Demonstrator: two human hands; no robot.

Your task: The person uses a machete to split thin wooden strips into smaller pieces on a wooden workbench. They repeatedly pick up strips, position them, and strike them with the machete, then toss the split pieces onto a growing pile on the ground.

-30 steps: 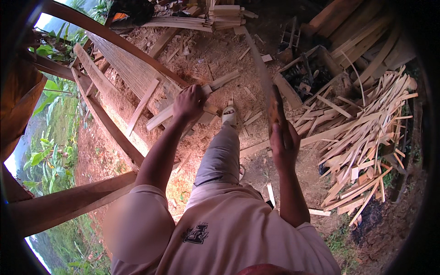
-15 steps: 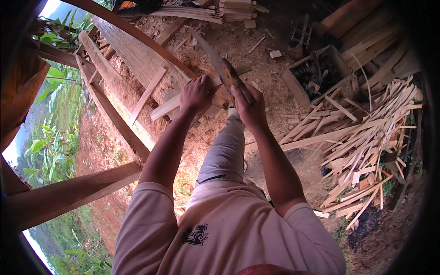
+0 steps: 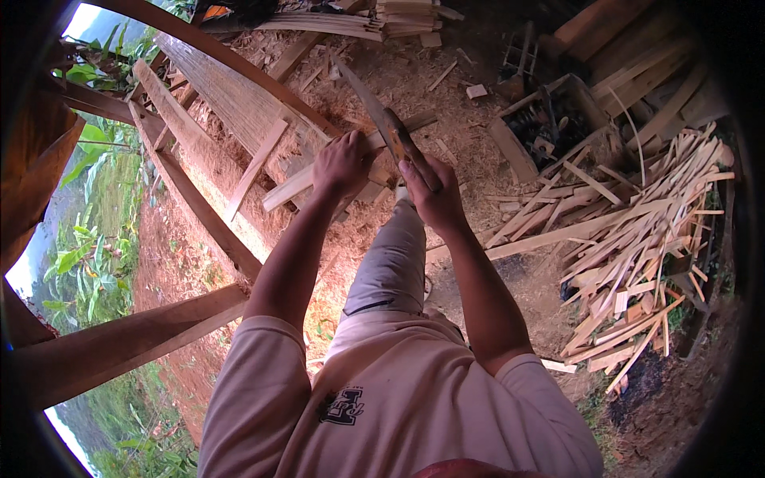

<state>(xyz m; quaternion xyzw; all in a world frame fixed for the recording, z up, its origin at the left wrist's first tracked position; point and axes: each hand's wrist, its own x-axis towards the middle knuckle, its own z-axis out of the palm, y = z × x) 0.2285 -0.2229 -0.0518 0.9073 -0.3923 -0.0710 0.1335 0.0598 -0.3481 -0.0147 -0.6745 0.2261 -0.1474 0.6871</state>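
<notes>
My right hand [image 3: 434, 196] is closed around the wooden handle of a handsaw [image 3: 365, 95]. The long blade points away from me and to the left. Its handle end crosses a pale wooden strip [image 3: 288, 189] that lies at a slant. My left hand [image 3: 343, 165] grips this strip just left of the saw, fingers curled over it. Where the blade meets the wood is partly hidden by the saw itself. My leg [image 3: 386, 247] reaches forward beneath my hands, its foot by the strip and some wooden blocks.
A large pile of offcut strips [image 3: 629, 255] spreads on the right. Beyond it stands a wooden box [image 3: 514, 151] with dark contents. Wide planks [image 3: 231, 88] and a curved post [image 3: 187, 191] are on the left, with a thick beam [image 3: 135, 334] nearer me. Wood shavings cover the ground.
My right hand has drawn the saw slightly back toward me. My left hand and the wooden strip stay in nearly the same place.
</notes>
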